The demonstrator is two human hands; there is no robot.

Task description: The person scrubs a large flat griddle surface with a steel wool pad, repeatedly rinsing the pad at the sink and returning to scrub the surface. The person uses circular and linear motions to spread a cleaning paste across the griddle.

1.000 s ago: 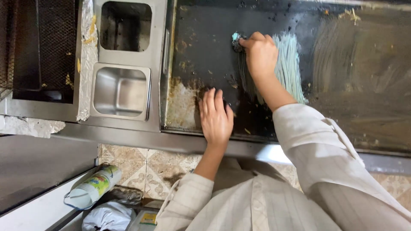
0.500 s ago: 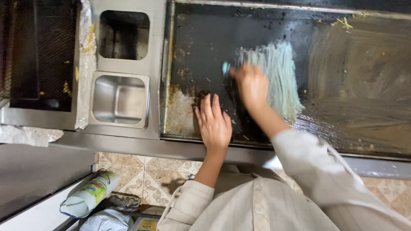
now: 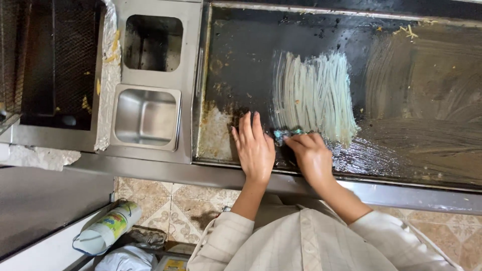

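Right hand (image 3: 312,154) sits low centre of frame, fingers curled tight over a small dark scouring pad with pale blue-green foam (image 3: 284,134), pressing it onto the blackened flat steel griddle plate (image 3: 241,55) near its front edge. Left hand (image 3: 254,146) is just beside it to the left, flat and fully spread, palm down on the griddle plate, gripping nothing. Directly above the scouring pad, centre of frame, a streaky patch of pale blue-green soap smears (image 3: 314,95) runs in near-vertical strokes. Right part of the griddle plate shows brownish wiped swirls (image 3: 422,90); its lower left corner has a rusty, scraped-bare patch (image 3: 213,133). Left of the plate: an empty square stainless steel pan (image 3: 145,117) set in the steel surround, a dark open square well (image 3: 152,42) above it, then a strip of crumpled aluminium foil (image 3: 106,75) and a black mesh fryer basket (image 3: 55,55) at upper left. Lower left of frame, below the desk edge: a white plastic bottle with a colourful label (image 3: 106,226) lying on its side, patterned floor tiles (image 3: 170,200) beside it.
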